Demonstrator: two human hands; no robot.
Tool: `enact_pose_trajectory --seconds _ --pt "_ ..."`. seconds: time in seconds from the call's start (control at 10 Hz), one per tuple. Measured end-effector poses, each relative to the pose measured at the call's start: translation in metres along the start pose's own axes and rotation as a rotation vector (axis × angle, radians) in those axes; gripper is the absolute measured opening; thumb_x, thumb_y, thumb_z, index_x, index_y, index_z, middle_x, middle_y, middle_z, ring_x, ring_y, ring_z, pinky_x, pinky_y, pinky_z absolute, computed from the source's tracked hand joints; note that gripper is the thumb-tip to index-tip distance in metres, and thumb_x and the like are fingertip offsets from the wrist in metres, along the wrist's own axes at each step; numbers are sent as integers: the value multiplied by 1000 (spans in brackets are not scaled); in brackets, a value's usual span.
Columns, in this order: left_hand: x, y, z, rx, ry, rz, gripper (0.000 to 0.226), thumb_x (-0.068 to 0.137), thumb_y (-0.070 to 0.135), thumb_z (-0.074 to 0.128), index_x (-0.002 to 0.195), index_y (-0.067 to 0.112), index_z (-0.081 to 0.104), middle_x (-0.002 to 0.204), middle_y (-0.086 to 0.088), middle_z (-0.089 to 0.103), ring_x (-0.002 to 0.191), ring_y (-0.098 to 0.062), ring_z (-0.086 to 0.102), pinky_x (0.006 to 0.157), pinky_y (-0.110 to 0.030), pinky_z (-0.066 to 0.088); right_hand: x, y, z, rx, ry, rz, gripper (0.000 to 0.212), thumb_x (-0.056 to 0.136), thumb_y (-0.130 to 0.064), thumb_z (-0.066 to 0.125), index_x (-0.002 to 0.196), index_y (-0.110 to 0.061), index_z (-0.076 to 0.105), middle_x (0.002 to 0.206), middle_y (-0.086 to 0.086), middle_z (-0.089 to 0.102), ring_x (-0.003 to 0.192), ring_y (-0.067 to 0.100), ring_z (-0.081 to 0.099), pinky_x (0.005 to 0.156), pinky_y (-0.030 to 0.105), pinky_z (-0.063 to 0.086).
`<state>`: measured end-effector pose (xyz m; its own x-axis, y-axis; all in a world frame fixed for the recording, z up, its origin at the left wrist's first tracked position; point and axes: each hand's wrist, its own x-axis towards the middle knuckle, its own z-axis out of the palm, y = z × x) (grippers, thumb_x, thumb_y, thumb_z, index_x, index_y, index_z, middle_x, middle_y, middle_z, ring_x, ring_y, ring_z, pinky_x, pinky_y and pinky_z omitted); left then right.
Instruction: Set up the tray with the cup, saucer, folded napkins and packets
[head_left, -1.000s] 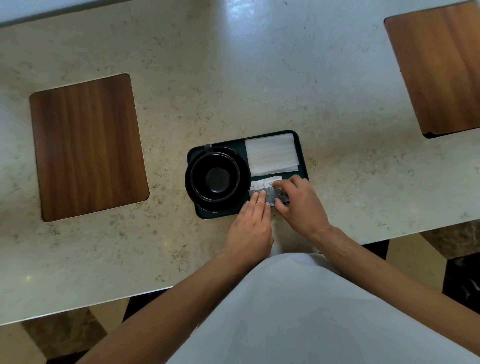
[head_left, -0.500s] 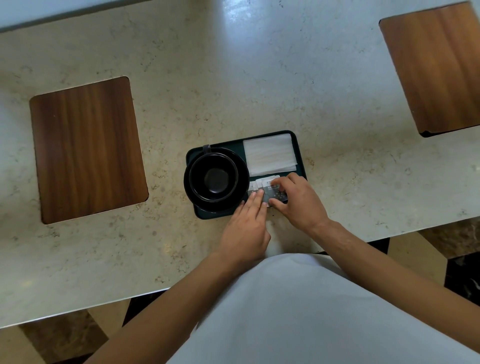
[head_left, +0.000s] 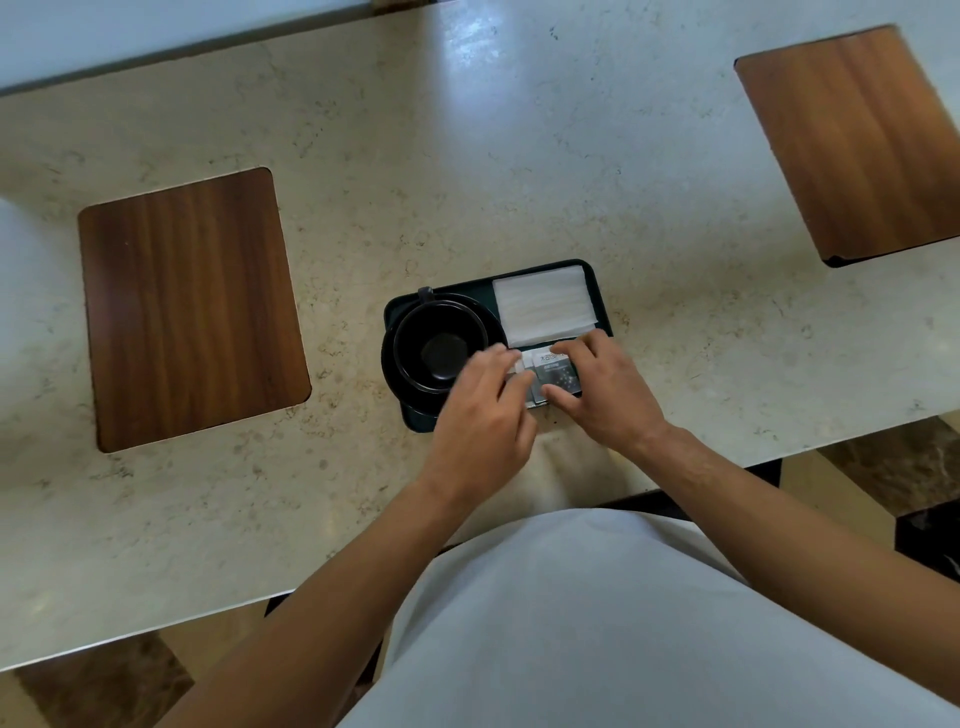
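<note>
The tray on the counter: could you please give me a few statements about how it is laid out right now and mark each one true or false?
1. The black cup sits on the saucer at the left end of the tray. True.
2. The folded napkins lie under the cup. False: they lie flat at the tray's far right, beside the cup.
3. Both hands, left hand and right hand, are at the packets. True.
4. The packets sit on the wooden panel. False: they are on the tray's near right part.
5. The cup is full of coffee. False: its dark inside looks empty.
</note>
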<state>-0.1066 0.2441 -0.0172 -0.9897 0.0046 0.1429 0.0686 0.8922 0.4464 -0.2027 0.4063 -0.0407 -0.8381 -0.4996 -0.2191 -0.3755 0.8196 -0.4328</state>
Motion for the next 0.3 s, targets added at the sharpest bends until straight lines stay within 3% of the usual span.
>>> enact_pose_trajectory --seconds 0.1,0.2,0.3 --pt "1 -7 -10 120 4 -105 52 90 23 50 136 0 56 144 -24 51 143 -39 37 119 -58 27 -3 -3 0 -20 15 -9 62 91 -42 71 142 -13 52 138 12 50 130 28 46 111 43 41" --pt "1 -23 -16 221 -48 -193 71 92 43 47 152 7 38 160 -24 31 152 -40 17 123 -59 13 -5 -8 2 -64 -19 12 71 99 -56 50 158 -21 31 167 11 21 156 32 8 126 53 14" --pt "-1 -26 -16 283 -109 -256 82 92 59 39 158 12 25 166 -23 16 155 -39 5 124 -59 6 -5 -11 1 -106 -74 16 77 99 -67 30 163 -28 16 172 6 1 157 30 -11 126 54 -1"
